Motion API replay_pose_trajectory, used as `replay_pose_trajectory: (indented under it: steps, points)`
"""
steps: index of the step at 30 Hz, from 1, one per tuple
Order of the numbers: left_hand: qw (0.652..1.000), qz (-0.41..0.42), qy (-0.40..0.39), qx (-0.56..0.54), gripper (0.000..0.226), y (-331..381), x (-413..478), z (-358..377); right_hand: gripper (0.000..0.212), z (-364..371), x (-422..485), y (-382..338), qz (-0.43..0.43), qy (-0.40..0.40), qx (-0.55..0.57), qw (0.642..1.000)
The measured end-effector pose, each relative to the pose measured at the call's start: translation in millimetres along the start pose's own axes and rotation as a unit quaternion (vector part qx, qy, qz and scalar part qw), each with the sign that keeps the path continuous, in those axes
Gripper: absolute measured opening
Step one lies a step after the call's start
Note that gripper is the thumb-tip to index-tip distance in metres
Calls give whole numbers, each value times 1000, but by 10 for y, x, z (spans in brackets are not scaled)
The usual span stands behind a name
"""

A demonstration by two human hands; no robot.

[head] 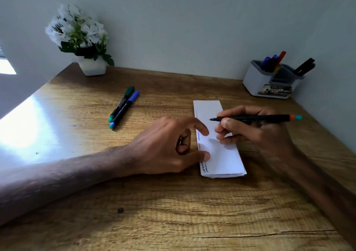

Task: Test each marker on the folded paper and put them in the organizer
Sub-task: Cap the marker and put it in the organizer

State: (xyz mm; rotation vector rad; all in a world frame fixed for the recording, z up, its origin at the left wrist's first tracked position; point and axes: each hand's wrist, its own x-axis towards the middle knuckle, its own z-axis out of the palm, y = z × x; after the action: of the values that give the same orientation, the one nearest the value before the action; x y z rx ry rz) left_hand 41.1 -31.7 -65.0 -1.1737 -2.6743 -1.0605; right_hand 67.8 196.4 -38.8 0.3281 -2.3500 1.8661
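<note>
On the wooden worktop [173,202], slightly right of centre, lies the folded paper [221,154], a long white strip with short wavy ink marks along its left edge: a blue one in the middle, darker ones near the close end. The left hand [169,144] rests on that left edge, its fingers loosely curled, with thumb and forefinger tips pressing the sheet flat. The right hand [256,133] pinches an uncapped black marker [256,118] between thumb and fingers, holding it nearly level, tip pointing left just over the upper half of the paper; whether the tip touches the sheet cannot be told. Its back end carries an orange band and a teal cap end. Pale lettering runs along the barrel but is too blurred to read.

Well to the left, two capped markers lie side by side, touching: a green marker [121,103] and a blue marker [124,109].

At the far right corner stands the grey-and-white organizer [258,81], with blue, black and red pens upright in its compartments. Its front label shows the letters "OPL"; the rest is illegible. A white pot of white flowers [92,65] stands at the far left.
</note>
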Motion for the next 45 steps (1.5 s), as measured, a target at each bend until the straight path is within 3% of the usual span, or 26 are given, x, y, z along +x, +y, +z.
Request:
replay_pose_trajectory:
  steps: [8,15,20,45]
  points:
    - [999,-7,-29,19,40,25,-1,-59,11,22,-36,84,-47,-105,-78,990]
    - [998,7,-69,5,50,47,8,-110,6,94,-38,93,-97,-132,-127,978]
    - [996,14,-81,20,59,49,9,-121,6,115,-28,110,-101,-139,-123,977]
    - [997,16,-75,24,58,39,-4,-115,4,124,-19,126,-119,-123,-188,967]
